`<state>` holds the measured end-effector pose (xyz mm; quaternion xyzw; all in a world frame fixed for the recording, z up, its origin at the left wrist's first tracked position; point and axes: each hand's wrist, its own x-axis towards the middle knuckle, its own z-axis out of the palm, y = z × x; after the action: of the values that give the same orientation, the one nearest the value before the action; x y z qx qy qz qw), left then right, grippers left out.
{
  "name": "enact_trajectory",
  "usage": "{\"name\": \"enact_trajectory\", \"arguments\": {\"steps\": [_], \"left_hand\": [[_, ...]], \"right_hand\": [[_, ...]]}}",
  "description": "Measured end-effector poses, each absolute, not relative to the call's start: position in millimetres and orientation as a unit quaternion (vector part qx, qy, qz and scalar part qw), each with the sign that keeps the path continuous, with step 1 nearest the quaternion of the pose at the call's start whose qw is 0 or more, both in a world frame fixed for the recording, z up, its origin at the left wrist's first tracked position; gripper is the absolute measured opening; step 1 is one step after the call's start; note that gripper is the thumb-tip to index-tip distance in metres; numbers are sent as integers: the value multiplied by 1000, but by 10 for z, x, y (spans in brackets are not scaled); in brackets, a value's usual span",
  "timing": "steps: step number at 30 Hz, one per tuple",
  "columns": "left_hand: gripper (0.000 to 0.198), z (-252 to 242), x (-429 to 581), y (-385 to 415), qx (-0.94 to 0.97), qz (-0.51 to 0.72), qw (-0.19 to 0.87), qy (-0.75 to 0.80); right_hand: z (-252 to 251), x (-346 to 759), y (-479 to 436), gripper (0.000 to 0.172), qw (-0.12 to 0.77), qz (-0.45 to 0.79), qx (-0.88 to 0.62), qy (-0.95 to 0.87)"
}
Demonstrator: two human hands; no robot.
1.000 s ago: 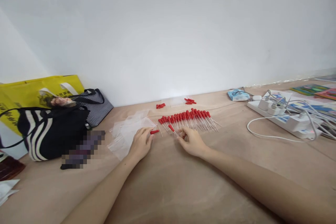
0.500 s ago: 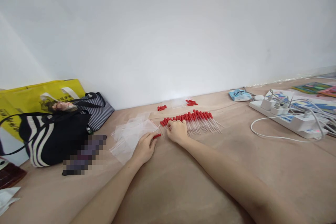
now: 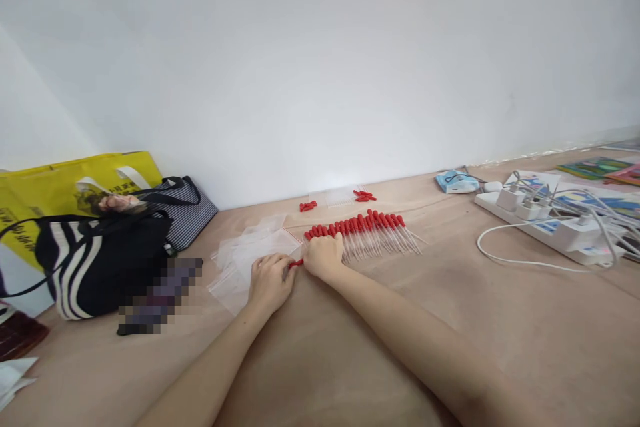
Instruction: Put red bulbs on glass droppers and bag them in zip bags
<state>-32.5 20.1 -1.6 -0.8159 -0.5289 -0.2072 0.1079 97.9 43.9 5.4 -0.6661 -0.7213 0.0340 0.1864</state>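
My left hand [image 3: 273,281] is closed on a red rubber dropper bulb [image 3: 296,263], whose end points right. Up against that end is my right hand [image 3: 324,257], its fingers curled closed; whatever lies in them is hidden. Directly behind the right hand runs a row of droppers [image 3: 361,223] with red bulbs away from me and thin clear tubes [image 3: 373,243] toward me. The hand covers part of the row's left end. Clear zip bags [image 3: 245,253] lie overlapping beside my left hand.
Loose red bulbs [image 3: 309,206] and another small group of red bulbs [image 3: 365,196] lie near the wall. At right are a white power strip [image 3: 545,230] with cables and a blue face mask [image 3: 457,181]. A black bag [image 3: 110,267] and a yellow bag [image 3: 45,187] stand left.
My right hand has moved left and slightly toward me, away from the row, and now meets the red bulb in my left hand. The left hand has shifted only slightly.
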Motion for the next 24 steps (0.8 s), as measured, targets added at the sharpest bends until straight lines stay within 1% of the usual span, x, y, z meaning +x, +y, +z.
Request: {"name": "enact_trajectory", "arguments": {"steps": [3,6,12,15,17,21,24], "left_hand": [[15,22,-345,157,-804,-214,146,-535],[14,31,-363,128,-796,-222,147,-544],[15,23,-290,33,-837,-239,93,-484],[16,22,-194,-43,-867,-237,57,-435],[16,16,-132,-81,-882,-231,29,-409],[16,-9,-69,-106,-887,-233,-19,-398],[17,-36,-69,-94,-882,-242,-34,-404]], "right_hand": [[75,938,450,19,164,39,-666,-727],[110,952,417,20,151,39,-661,-734],[165,1399,203,23,175,4,-628,-758],[78,1822,40,16,172,4,-591,-788],[-11,2102,-66,12,174,5,-539,-824],[-117,2491,-205,10,187,39,-509,-839],[-114,2585,-220,7,219,77,-493,-839]]}}
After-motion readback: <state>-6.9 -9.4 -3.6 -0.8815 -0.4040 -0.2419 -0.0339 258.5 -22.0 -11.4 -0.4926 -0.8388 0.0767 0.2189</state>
